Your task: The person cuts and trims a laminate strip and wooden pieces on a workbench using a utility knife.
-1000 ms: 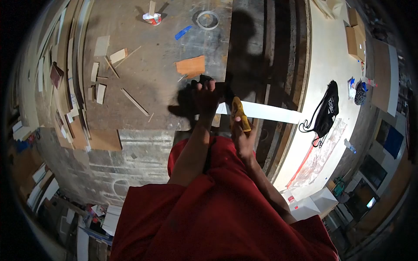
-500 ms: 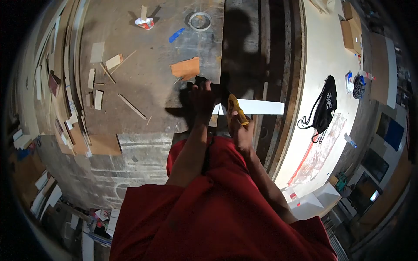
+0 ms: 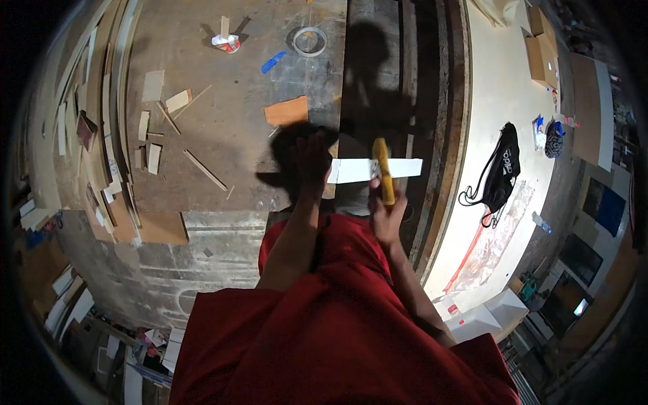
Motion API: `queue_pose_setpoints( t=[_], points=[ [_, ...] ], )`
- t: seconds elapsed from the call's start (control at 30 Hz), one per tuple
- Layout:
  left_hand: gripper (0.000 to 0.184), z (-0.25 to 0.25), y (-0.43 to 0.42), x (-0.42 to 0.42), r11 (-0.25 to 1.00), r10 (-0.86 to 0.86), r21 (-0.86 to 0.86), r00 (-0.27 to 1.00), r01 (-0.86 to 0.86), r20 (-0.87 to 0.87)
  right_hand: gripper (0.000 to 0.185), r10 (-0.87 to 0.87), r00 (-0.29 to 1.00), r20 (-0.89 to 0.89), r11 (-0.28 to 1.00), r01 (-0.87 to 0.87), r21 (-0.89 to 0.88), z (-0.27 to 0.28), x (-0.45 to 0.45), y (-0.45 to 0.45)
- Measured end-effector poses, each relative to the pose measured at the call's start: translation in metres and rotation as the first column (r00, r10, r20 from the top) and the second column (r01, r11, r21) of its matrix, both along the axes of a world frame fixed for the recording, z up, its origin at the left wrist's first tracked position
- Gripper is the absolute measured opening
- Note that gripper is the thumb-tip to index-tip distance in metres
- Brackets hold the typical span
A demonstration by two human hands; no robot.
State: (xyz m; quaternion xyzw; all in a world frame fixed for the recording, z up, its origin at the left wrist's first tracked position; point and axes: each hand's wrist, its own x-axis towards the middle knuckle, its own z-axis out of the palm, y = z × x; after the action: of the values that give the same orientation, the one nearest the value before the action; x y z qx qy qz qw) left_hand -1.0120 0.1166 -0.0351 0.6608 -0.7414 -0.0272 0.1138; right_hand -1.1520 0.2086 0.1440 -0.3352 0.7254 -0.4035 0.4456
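A yellow-handled tool point(image 3: 383, 172) is in my right hand point(image 3: 388, 216), upright over a white strip point(image 3: 406, 167); its working part cannot be made out. The strip reaches right from the edge of the brown work surface point(image 3: 229, 128), across a dark gap. My left hand point(image 3: 314, 162) lies in deep shadow at the strip's left end, its fingers too dark to read. An orange-brown piece point(image 3: 286, 112) rests just beyond that hand.
Wood offcuts point(image 3: 206, 170) lie on the left. A grey ring point(image 3: 309, 42), a blue piece point(image 3: 273, 62) and a small tub point(image 3: 226, 44) are farther back. On the pale board point(image 3: 445, 250) at right sits a black drawstring bag point(image 3: 503, 169).
The yellow-handled tool and my right hand have shifted right, and the handle now stands more upright. The white strip's right end has drawn leftward. My left hand has lowered slightly.
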Motion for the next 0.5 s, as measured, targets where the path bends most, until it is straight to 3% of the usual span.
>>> queue_pose_setpoints(
  t=[0.03, 0.1, 0.13, 0.2, 0.23, 0.3, 0.4, 0.5],
  points=[
    [0.032, -0.004, 0.001, 0.001, 1.000, 0.000, 0.003, 1.000, 0.000, 0.002, 0.024, 0.038, 0.999, 0.019, 0.999, -0.038, -0.002, -0.005, -0.014, -0.009],
    [0.029, -0.019, 0.001, 0.001, 0.997, 0.012, -0.078, 1.000, -0.013, -0.015, 0.039, 0.035, 0.999, -0.015, 0.968, -0.037, -0.247, -0.054, -0.039, -0.037],
    [0.025, -0.001, -0.004, -0.003, 0.991, 0.026, -0.125, 0.993, -0.040, -0.111, 0.039, 0.036, 0.999, -0.012, 0.969, -0.038, -0.244, -0.074, -0.051, -0.044],
    [0.026, 0.005, -0.007, -0.002, 0.994, 0.022, -0.107, 0.993, -0.035, -0.117, 0.043, 0.312, 0.872, -0.378, 0.932, -0.359, -0.057, -0.115, -0.073, -0.058],
    [0.026, 0.007, -0.004, -0.002, 0.996, 0.012, -0.081, 0.991, -0.023, -0.132, 0.059, 0.490, 0.758, -0.431, 0.872, -0.419, 0.254, -0.139, -0.084, -0.061],
    [0.026, 0.005, -0.007, -0.002, 0.994, 0.000, -0.108, 0.987, -0.018, -0.163, 0.056, 0.554, 0.797, -0.241, 0.829, -0.503, 0.242, -0.157, -0.090, -0.065],
    [0.025, 0.007, -0.007, -0.003, 0.998, 0.013, -0.052, 0.988, -0.021, -0.151, 0.057, 0.654, 0.716, -0.244, 0.750, -0.657, 0.080, -0.184, -0.085, -0.059],
    [0.028, 0.006, -0.007, -0.002, 0.996, -0.013, -0.094, 0.992, 0.001, -0.128, 0.049, 0.605, 0.746, -0.279, 0.792, -0.601, 0.110, -0.199, -0.081, -0.060]
  ],
)
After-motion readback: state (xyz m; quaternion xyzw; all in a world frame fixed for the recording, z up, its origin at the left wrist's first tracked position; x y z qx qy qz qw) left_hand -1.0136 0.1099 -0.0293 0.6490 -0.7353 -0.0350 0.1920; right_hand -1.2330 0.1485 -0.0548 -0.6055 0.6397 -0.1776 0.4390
